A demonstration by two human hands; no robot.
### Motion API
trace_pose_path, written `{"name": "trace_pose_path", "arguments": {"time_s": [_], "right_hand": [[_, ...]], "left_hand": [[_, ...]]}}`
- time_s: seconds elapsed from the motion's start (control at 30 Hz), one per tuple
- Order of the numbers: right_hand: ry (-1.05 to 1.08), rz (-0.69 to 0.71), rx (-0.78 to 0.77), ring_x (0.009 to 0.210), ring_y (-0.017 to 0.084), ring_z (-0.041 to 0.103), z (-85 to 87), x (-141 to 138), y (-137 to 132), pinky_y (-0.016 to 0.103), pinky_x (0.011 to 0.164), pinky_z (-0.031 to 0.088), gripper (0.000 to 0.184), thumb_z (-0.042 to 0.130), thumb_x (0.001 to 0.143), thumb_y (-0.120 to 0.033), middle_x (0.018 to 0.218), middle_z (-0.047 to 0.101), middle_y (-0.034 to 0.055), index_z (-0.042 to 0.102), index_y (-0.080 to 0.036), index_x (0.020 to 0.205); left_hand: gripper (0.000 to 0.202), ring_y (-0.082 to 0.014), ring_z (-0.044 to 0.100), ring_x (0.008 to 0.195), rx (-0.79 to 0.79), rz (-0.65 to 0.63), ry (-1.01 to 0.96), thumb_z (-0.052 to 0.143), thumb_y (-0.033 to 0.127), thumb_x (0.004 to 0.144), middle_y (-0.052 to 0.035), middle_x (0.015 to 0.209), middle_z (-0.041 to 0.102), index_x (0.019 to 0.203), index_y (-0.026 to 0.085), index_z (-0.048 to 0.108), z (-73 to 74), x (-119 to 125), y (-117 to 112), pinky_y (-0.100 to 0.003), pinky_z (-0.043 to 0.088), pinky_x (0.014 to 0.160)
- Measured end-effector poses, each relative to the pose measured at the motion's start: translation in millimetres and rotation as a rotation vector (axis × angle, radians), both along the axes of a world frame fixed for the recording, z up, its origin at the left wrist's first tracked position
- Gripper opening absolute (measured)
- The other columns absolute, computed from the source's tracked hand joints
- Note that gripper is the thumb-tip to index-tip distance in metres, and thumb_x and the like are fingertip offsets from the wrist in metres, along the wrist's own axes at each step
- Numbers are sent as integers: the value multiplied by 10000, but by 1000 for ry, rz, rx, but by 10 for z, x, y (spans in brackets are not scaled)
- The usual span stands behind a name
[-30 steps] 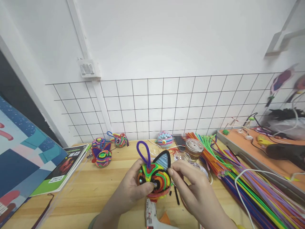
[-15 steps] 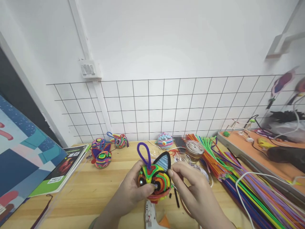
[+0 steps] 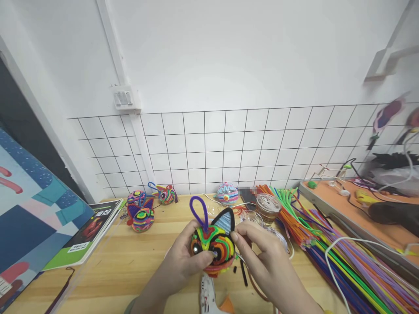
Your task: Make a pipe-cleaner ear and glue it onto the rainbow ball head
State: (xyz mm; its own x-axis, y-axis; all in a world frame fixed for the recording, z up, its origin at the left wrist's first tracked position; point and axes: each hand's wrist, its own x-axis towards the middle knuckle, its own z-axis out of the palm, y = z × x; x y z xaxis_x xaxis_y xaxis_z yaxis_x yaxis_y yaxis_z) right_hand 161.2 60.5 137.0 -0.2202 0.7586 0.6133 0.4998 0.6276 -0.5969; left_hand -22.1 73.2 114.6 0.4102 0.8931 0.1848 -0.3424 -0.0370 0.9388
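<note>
A round pipe-cleaner ornament (image 3: pixel 225 244) with bright stripes, two dark eyes and a purple hanging loop (image 3: pixel 198 212) is held up above the table. My left hand (image 3: pixel 188 253) wraps round its left side, thumb across the front near one eye. A pointed ear (image 3: pixel 224 220), blue-grey inside with a black edge, stands at the ornament's upper right. My right hand (image 3: pixel 262 253) pinches the ear's lower right corner between thumb and fingers. Below the ornament lies a white glue gun (image 3: pixel 207 292), partly hidden, beside an orange piece (image 3: pixel 227 302).
Similar ornaments (image 3: pixel 143 219) sit at the back left, near a magazine (image 3: pixel 88 235). A blue-pink ball (image 3: pixel 227 194) and a clear round container (image 3: pixel 267 208) stand at the back. Pipe cleaners (image 3: pixel 347 266) spread along the right, beside an orange board (image 3: pixel 366 218) and white cable (image 3: pixel 330 261).
The view has shifted very slightly. Both hands keep the same grip on the ornament and its ear.
</note>
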Motion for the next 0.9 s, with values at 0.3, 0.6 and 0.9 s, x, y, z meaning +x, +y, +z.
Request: {"name": "trace_pose_path", "arguments": {"time_s": [0.3,0.6,0.9], "right_hand": [[-6,-10,-7,572,129,447,20,-3,-2,233,532,353,238,418,910,-217,618,469,-17,445,-198,674],[-7,-22,-12,570,130,455,13,-5,3,228,534,371,244,424,908,-224,615,476,-16,447,-197,666],[-19,-32,-8,564,134,472,29,2,8,229,529,388,253,425,909,-240,608,495,-11,472,-195,664]], "left_hand": [[453,-215,613,944,-14,-6,2,686,253,720,-59,1038,651,1137,221,509,-12,-2,-8,-309,456,843],[414,-196,614,924,6,-9,2,675,231,732,-59,1037,650,1119,220,528,3,22,-3,-294,452,845],[404,-196,608,912,21,22,29,665,221,738,-55,991,650,1115,205,523,-52,13,22,-300,458,836]]}}
